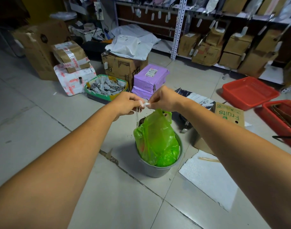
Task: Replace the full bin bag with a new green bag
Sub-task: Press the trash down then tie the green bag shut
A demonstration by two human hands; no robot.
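A full green bin bag bulges out of a small grey bin on the tiled floor. Its white drawstring runs up from the bag's left side to my hands, which meet above the bin. My left hand pinches the string, and a loop hangs down from it. My right hand pinches the white bunched end of the same string, fingertip to fingertip with the left. No second bag shows anywhere in view.
Cardboard boxes, purple parcels and a green-rimmed box of clips crowd the floor behind the bin. A "Fruits" box and red trays lie to the right. White foam sheet lies near the bin. Shelving lines the back.
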